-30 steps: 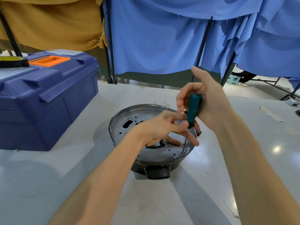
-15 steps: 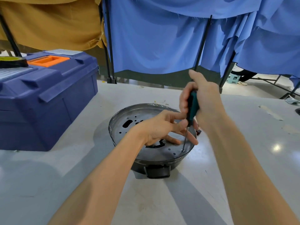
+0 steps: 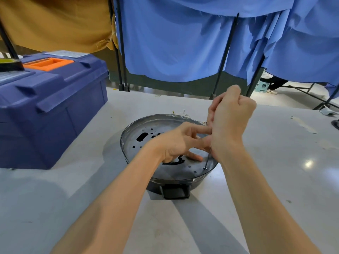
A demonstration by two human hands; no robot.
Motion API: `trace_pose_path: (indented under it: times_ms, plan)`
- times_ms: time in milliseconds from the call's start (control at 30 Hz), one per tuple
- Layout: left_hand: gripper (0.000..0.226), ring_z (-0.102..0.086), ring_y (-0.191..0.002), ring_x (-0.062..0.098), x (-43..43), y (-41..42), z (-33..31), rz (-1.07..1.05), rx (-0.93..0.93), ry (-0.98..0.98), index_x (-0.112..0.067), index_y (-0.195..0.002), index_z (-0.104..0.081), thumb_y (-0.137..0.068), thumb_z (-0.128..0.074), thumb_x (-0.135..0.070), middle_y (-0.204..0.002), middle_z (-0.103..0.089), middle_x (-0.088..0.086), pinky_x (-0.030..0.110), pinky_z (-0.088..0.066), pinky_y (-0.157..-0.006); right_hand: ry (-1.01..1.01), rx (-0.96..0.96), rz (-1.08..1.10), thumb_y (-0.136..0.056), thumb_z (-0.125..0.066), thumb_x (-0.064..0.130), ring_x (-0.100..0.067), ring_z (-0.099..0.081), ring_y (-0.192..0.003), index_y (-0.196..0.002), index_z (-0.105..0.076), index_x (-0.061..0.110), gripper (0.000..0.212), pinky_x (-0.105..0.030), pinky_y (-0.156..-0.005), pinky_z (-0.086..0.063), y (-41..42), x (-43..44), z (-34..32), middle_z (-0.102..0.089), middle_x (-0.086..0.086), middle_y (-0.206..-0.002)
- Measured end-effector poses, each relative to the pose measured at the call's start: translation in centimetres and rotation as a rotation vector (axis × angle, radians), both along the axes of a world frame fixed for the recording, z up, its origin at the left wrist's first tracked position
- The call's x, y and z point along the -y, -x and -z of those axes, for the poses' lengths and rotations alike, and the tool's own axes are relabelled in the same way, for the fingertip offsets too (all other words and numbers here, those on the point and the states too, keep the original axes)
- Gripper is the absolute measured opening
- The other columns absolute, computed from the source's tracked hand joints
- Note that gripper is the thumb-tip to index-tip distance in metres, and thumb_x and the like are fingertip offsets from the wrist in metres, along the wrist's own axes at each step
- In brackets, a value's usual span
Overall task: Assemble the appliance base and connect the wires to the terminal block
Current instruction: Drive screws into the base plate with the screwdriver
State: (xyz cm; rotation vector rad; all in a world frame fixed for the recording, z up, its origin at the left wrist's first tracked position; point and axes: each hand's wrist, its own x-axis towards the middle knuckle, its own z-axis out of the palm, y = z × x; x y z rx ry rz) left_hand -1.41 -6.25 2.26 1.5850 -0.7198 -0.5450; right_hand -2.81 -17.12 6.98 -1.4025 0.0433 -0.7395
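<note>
My right hand is closed in a fist round the top of a screwdriver, the handle buried in my grip so that only the thin metal shaft shows below it. My left hand lies beside it with fingers stretched out, thumb flat on the metal and the longer fingers reaching towards the shaft; whether they touch it I cannot tell, as my right hand covers their tips. Blue curtains hang on black poles across the back, with a mustard cloth to their left. The pale table fills the lower part of my view. A dark blue toolbox with an orange handle stands on it at my left, and a roll of tape sits on its lid. The appliance base, round and dark, rests on the table in front of me, just right of the toolbox and apart from it. A grey metal plate pierced with holes covers its top, and both hands work over its right side. A black tab juts from the wall nearest me. The screwdriver leans a little, its tip set in a screw near the plate's near-right rim. A few small gold bits lie on the table just behind the base.
</note>
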Motion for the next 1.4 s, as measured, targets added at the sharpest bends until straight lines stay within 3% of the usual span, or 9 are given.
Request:
trace_pose_path:
  times_ms: [133,233,367,500,567,700,800,1133,1400]
  plan:
    - [0.023,-0.063,-0.114,0.016,0.1,0.2,-0.6,0.046,0.002,-0.062,-0.020,-0.115,-0.065,-0.103,-0.047,-0.027,-0.101,-0.075,0.013,0.054,-0.046,-0.100,-0.095,-0.239,-0.794,-0.097,-0.044,0.039,-0.023,-0.043,-0.035,-0.046,-0.054,0.007,0.061,-0.024,-0.041,-0.040,-0.6,3.7,-2.6,-0.049,-0.011,-0.043]
    - [0.024,-0.062,-0.117,0.018,-0.1,0.2,-0.7,0.069,-0.004,-0.061,-0.019,-0.117,-0.065,-0.102,-0.049,-0.027,-0.103,-0.074,0.013,0.053,-0.046,-0.102,-0.013,-0.220,-1.014,-0.103,-0.040,0.031,-0.014,-0.024,-0.024,-0.037,-0.039,0.013,0.068,-0.016,-0.030,-0.021,-0.8,4.2,-2.7,-0.031,-0.001,-0.029]
    - [0.026,-0.064,-0.115,0.018,-0.1,0.1,-0.3,0.056,-0.016,-0.023,-0.024,-0.122,-0.063,-0.098,-0.056,-0.028,-0.106,-0.073,0.015,0.051,-0.049,-0.099,0.039,-0.110,-0.354,-0.103,-0.037,0.022,-0.016,-0.021,-0.027,-0.045,-0.037,0.001,0.062,-0.018,-0.036,-0.019,-1.1,1.8,-1.8,-0.027,-0.003,-0.034]
    - [0.016,-0.071,-0.089,0.009,0.4,0.1,0.0,0.002,0.007,0.006,-0.034,-0.095,-0.075,-0.091,-0.065,-0.023,-0.098,-0.075,0.006,0.054,-0.050,-0.096,0.185,0.091,0.247,-0.106,-0.029,0.023,-0.019,-0.039,-0.031,-0.049,-0.043,-0.009,0.067,-0.032,-0.039,-0.035,0.0,-0.9,-0.4,-0.039,-0.004,-0.035]
    - [0.015,-0.070,-0.091,0.008,0.3,0.1,0.1,0.005,0.004,0.008,-0.035,-0.093,-0.075,-0.092,-0.064,-0.026,-0.094,-0.076,0.002,0.052,-0.050,-0.097,0.104,0.086,0.128,-0.102,-0.034,0.021,-0.017,-0.039,-0.030,-0.041,-0.046,0.001,0.066,-0.026,-0.036,-0.034,0.3,-0.4,-0.3,-0.040,0.000,-0.032]
    - [0.021,-0.062,-0.118,0.016,0.1,0.2,-0.1,0.070,-0.007,-0.012,-0.025,-0.111,-0.069,-0.100,-0.052,-0.031,-0.102,-0.074,0.014,0.044,-0.048,-0.095,-0.085,-0.229,-0.774,-0.097,-0.045,0.035,-0.022,-0.034,-0.032,-0.042,-0.044,0.009,0.060,-0.022,-0.039,-0.033,0.1,3.8,-2.4,-0.040,-0.009,-0.038]
    - [0.029,-0.061,-0.118,0.018,0.0,0.1,0.0,0.066,-0.009,-0.014,-0.016,-0.125,-0.062,-0.100,-0.052,-0.027,-0.105,-0.073,0.017,0.044,-0.049,-0.098,-0.034,-0.244,-0.955,-0.101,-0.040,0.031,-0.014,-0.021,-0.023,-0.038,-0.037,0.011,0.066,-0.016,-0.031,-0.018,0.0,4.2,-1.8,-0.029,-0.002,-0.030]
    - [0.021,-0.070,-0.078,0.005,0.3,0.0,0.1,-0.060,-0.009,-0.010,-0.017,-0.115,-0.067,-0.095,-0.059,-0.014,-0.078,-0.075,-0.003,0.051,-0.054,-0.093,0.003,0.113,0.227,-0.105,-0.026,0.029,-0.016,-0.044,-0.032,-0.034,-0.044,0.019,0.074,-0.025,-0.040,-0.039,1.5,-0.9,0.1,-0.043,0.002,-0.033]
    - [0.026,-0.067,-0.100,0.002,-0.3,1.7,-0.5,-0.190,0.122,-0.208,-0.017,-0.110,-0.073,-0.100,-0.052,-0.029,-0.103,-0.075,-0.004,0.034,-0.057,-0.086,-0.558,0.016,0.019,-0.094,-0.038,0.017,-0.016,-0.029,-0.030,-0.031,-0.040,0.018,0.062,-0.018,-0.039,-0.022,2.5,5.0,-2.8,-0.038,0.001,-0.037]
